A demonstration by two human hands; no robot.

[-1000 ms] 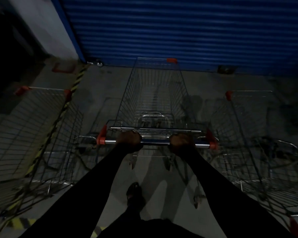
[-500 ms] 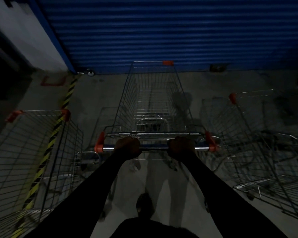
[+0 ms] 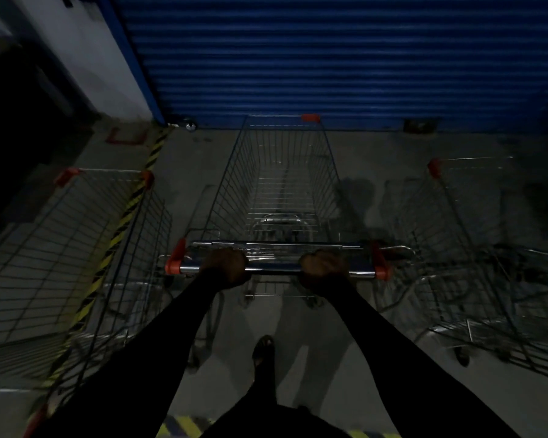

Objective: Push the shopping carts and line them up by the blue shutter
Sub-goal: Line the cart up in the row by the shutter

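Your left hand (image 3: 225, 267) and your right hand (image 3: 323, 270) are each curled tight round the handle bar (image 3: 276, 269) of the middle cart (image 3: 282, 184), one on each side of its middle. The basket goes straight out ahead of your hands. Its far end is very near the bottom of the blue shutter (image 3: 329, 58), but I cannot tell if it touches. One more cart (image 3: 76, 248) stands out past your left hand and another cart (image 3: 475, 248) out past your right hand. Both of their noses sit further back from the shutter than yours. This looks like the last bit of the push. Go slow and push the same with both hands, so the cart rolls straight and does not swing into the carts at the sides. Stop softly at the shutter so it does not bang. The yellow and black stripe (image 3: 121, 222) on the floor, off to the left of your left hand, runs towards the shutter, so use it to check your cart is straight.
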